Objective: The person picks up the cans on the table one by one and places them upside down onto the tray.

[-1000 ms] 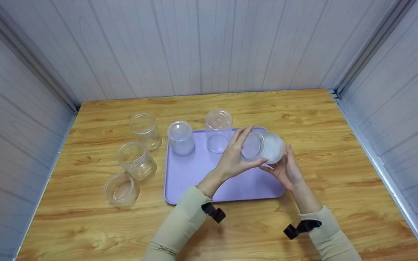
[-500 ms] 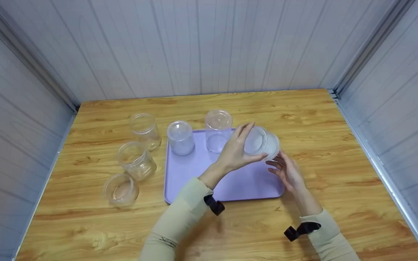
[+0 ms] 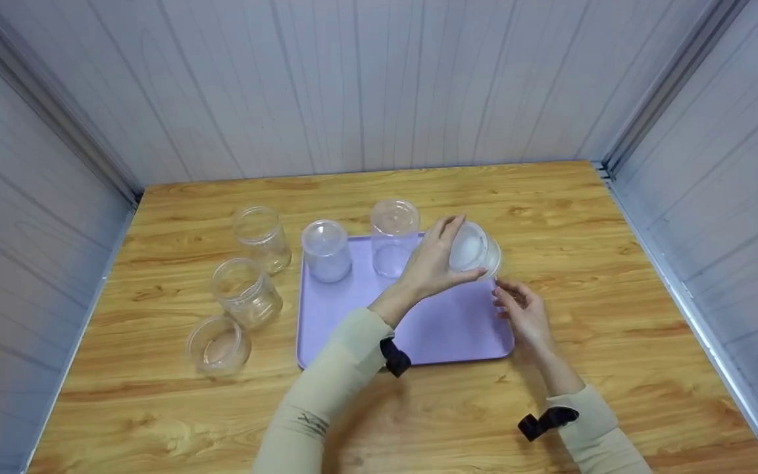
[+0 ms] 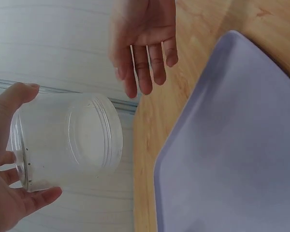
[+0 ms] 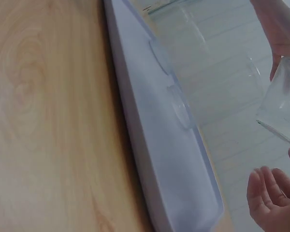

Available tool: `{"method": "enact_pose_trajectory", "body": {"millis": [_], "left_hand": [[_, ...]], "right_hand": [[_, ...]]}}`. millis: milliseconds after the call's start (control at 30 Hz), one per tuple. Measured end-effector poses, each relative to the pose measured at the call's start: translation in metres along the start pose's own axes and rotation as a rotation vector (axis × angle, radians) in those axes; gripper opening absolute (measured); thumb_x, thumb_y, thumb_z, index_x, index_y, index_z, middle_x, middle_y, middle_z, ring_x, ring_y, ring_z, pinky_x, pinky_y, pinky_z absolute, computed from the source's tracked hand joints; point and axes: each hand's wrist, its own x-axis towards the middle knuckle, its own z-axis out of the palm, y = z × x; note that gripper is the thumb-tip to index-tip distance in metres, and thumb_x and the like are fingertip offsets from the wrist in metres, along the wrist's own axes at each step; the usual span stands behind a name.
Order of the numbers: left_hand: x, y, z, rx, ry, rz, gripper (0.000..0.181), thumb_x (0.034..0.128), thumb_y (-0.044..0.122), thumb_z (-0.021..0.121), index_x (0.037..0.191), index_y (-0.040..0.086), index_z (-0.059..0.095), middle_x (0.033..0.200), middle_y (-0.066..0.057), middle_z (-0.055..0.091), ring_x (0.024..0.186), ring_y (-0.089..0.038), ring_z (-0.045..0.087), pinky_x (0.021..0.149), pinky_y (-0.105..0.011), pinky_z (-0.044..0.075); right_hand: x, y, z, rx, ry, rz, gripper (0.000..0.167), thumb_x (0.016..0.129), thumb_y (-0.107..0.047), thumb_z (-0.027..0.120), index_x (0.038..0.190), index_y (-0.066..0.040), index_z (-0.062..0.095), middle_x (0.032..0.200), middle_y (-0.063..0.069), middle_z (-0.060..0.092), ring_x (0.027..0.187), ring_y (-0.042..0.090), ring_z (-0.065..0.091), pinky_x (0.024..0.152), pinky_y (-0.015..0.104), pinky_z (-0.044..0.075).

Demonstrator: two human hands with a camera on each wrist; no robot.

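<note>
My left hand (image 3: 428,263) grips a clear plastic jar (image 3: 470,249), thumb and fingers spread around one end, above the right back part of the purple tray (image 3: 405,339). In the left wrist view the jar (image 4: 53,140) lies tilted on its side, its ridged, wider end facing away from the palm. Whether a lid covers that end I cannot tell. Just below and right of the jar, my right hand (image 3: 529,316) is apart from it, holding nothing. Its fingers (image 4: 143,72) hang nearly straight in the left wrist view.
On the tray's back part stand a shorter clear jar (image 3: 326,253) and a taller one (image 3: 395,230). Left of the tray, on the wooden table (image 3: 142,421), are two clear jars (image 3: 267,240) and a low round container (image 3: 219,345). Pale panels (image 3: 379,85) enclose the table.
My right hand has let go of the jar and moved slightly down, away from it. The left hand has shifted the jar slightly up and turned it.
</note>
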Motion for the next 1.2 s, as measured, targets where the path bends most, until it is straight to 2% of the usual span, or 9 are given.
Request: {"method": "enact_pose_trajectory", "body": {"millis": [133,267,433,533,733,1000,1200], "left_hand": [[0.004,-0.003,0.003,0.016,-0.021,-0.016,0.091,0.0675,0.049,0.070,0.136,0.004,0.030,0.132,-0.012,0.037,0.118,-0.022,0.038,0.094,-0.032,0.037],[0.008,-0.005,0.007,0.041,-0.048,-0.046,0.091,0.0678,0.048,0.070,0.137,0.004,0.029,0.132,-0.012,0.036,0.119,-0.022,0.038,0.095,-0.031,0.036],[0.013,-0.007,0.012,0.068,-0.064,-0.065,0.091,0.0674,0.048,0.070,0.136,0.004,0.030,0.131,-0.012,0.037,0.118,-0.022,0.038,0.093,-0.031,0.038],[0.015,-0.010,0.016,0.073,-0.077,-0.080,0.091,0.0676,0.048,0.070,0.137,0.005,0.029,0.132,-0.012,0.037,0.118,-0.022,0.038,0.093,-0.032,0.038],[0.018,-0.016,0.022,0.107,-0.105,-0.116,0.091,0.0680,0.049,0.069,0.137,0.005,0.029,0.132,-0.012,0.036,0.118,-0.024,0.038,0.093,-0.033,0.038],[0.027,-0.021,0.031,0.152,-0.163,-0.179,0.092,0.0687,0.051,0.068,0.139,0.008,0.027,0.134,-0.012,0.035,0.118,-0.024,0.037,0.092,-0.033,0.039],[0.031,-0.025,0.036,0.169,-0.185,-0.198,0.092,0.0687,0.052,0.067,0.139,0.008,0.026,0.134,-0.012,0.034,0.119,-0.025,0.036,0.092,-0.034,0.039]], "right_hand": [[-0.007,-0.013,0.003,-0.237,0.043,-0.029,0.028,0.084,-0.005,0.057,0.106,0.012,0.055,0.095,0.023,0.058,0.076,0.023,0.059,0.061,0.029,0.051],[-0.008,-0.012,0.001,-0.409,0.056,-0.077,0.027,0.081,-0.004,0.062,0.104,0.009,0.057,0.093,0.020,0.060,0.077,0.026,0.060,0.065,0.024,0.049],[-0.007,-0.004,-0.002,-0.553,0.067,-0.150,0.029,0.078,-0.003,0.064,0.104,0.009,0.057,0.092,0.022,0.060,0.076,0.034,0.060,0.067,0.038,0.051],[-0.007,-0.001,-0.003,-0.602,0.077,-0.165,0.030,0.076,-0.002,0.065,0.102,0.010,0.056,0.090,0.023,0.059,0.073,0.035,0.060,0.067,0.043,0.050],[-0.008,0.005,-0.007,-0.646,0.065,-0.143,0.032,0.074,-0.001,0.065,0.102,0.011,0.056,0.087,0.023,0.058,0.072,0.035,0.060,0.067,0.043,0.050],[-0.010,0.008,-0.013,-0.719,0.008,-0.030,0.028,0.075,-0.003,0.063,0.098,0.012,0.055,0.077,0.017,0.060,0.073,0.031,0.058,0.069,0.042,0.048],[-0.010,0.011,-0.012,-0.735,-0.032,-0.012,0.028,0.075,-0.002,0.063,0.097,0.012,0.055,0.075,0.017,0.062,0.072,0.030,0.059,0.068,0.041,0.048]]}}
